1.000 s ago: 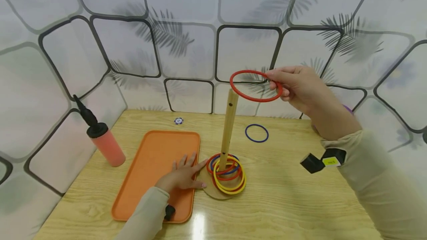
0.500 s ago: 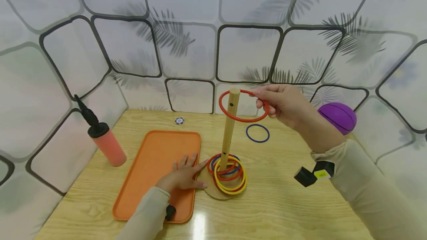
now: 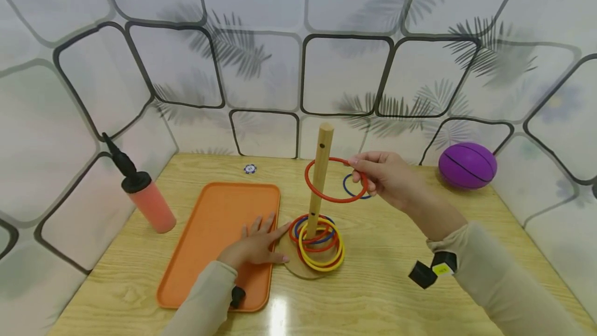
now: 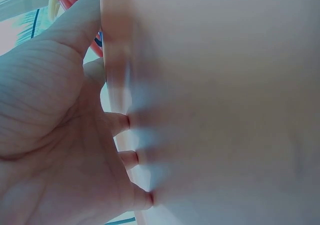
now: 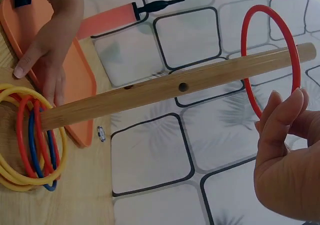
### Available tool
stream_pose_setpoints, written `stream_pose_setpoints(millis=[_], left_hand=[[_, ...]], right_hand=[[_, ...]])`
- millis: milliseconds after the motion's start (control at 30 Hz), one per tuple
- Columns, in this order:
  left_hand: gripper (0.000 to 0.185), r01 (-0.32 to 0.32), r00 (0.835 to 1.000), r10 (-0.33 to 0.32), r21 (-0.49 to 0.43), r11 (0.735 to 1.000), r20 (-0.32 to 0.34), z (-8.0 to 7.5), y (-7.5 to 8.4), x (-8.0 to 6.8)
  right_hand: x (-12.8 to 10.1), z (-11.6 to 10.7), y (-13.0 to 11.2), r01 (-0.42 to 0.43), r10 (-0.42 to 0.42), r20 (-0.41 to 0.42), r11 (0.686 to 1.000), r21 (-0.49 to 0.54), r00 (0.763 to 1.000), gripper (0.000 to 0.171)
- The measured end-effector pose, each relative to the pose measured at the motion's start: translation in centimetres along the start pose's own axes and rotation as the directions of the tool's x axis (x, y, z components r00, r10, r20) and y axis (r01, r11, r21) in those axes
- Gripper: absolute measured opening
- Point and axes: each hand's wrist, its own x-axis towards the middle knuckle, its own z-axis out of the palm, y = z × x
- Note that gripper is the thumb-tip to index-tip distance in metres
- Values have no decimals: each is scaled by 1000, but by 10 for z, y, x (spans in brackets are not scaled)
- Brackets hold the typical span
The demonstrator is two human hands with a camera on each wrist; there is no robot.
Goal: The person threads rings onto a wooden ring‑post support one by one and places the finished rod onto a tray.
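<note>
My right hand [image 3: 389, 178] pinches a red ring [image 3: 342, 200] between thumb and fingers. The ring encircles the upper part of an upright wooden post [image 3: 320, 170], as the right wrist view also shows. At the post's foot, several red, yellow [image 3: 343, 253] and blue rings lie in a loose pile on a round wooden base [image 3: 298, 269]. With fingers spread, my left hand [image 3: 254, 249] lies across the right edge of an orange tray [image 3: 224, 214], its index finger and thumb reaching the base. The left wrist view shows its palm beside the tray.
Behind the post a blue ring [image 3: 346, 189] lies on the wooden table [image 3: 410, 274], partly hidden by my right hand and the red ring. A purple ball [image 3: 468, 166] sits at the back right. A pink hand pump [image 3: 151, 204] stands left, and a poker chip [image 3: 250, 169] lies near the wall.
My right hand has brought the red ring left and down, from beside the post's top to around the post below its tip. The left hand stays put.
</note>
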Motion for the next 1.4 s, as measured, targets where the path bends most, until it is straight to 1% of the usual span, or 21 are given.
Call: stream_pose_setpoints(millis=[267,467,633,900,1167,1400], left_hand=[[77,4,1000,-4,14,1000,2,0,0,1],[77,14,1000,-14,15,1000,9,0,1,1],[77,15,1000,-16,21,1000,7,0,0,2],[77,16,1000,-16,26,1000,4,1,-1,2],[78,17,1000,-17,12,1000,7,1,0,1],[80,11,1000,-11,13,1000,-1,3,-2,2]], right_hand=[[5,-8,37,-33,33,13,999,39,999,20],[8,-14,63,-84,84,-8,995,55,996,21],[9,-17,86,-121,124,-28,990,74,992,17],[10,-21,121,-130,132,-47,990,55,990,13],[9,-22,146,-166,171,-78,984,64,982,12],[7,-21,162,-198,202,-109,979,52,973,18]])
